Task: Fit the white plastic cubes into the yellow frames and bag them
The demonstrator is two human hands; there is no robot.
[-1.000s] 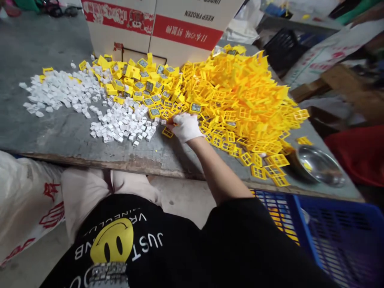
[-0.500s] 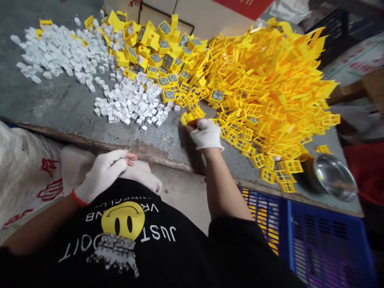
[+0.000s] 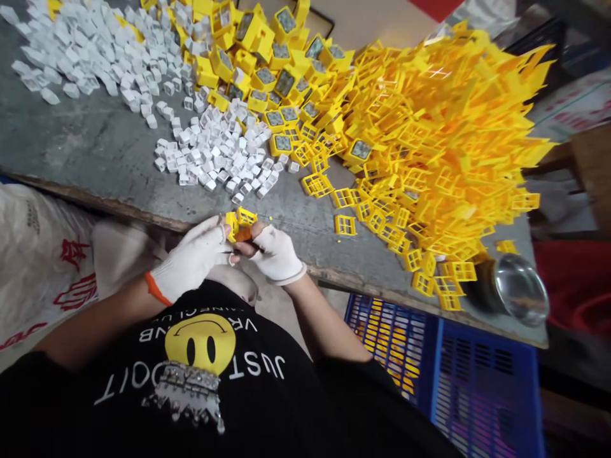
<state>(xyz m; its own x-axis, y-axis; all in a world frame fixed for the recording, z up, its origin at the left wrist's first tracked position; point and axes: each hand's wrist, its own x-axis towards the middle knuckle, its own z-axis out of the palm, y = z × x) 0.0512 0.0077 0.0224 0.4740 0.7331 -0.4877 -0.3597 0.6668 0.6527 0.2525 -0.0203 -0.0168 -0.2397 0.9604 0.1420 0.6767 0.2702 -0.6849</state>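
Note:
My left hand (image 3: 193,254), in a white glove with an orange cuff, and my right hand (image 3: 277,253), in a white glove with bare fingertips, meet over the table's front edge. Between their fingertips sit yellow plastic window-frame pieces (image 3: 245,217); whether they are joined I cannot tell. Both hands are closed on them, with the lower parts hidden by the fingers. Beyond lie a pile of small white plastic cubes (image 3: 214,146) and loose yellow window frames (image 3: 344,224).
A tall heap of yellow plastic frames (image 3: 439,140) covers the table's right side. Yellow blocks with grey panels (image 3: 284,83) lie at the back, more white pieces (image 3: 95,51) at the left. A metal bowl (image 3: 520,289) stands at the right edge, above blue crates (image 3: 434,362).
My right hand has come back from the frames on the table toward my body, bringing yellow pieces. My left hand has risen from my lap to meet it. The view has shifted slightly.

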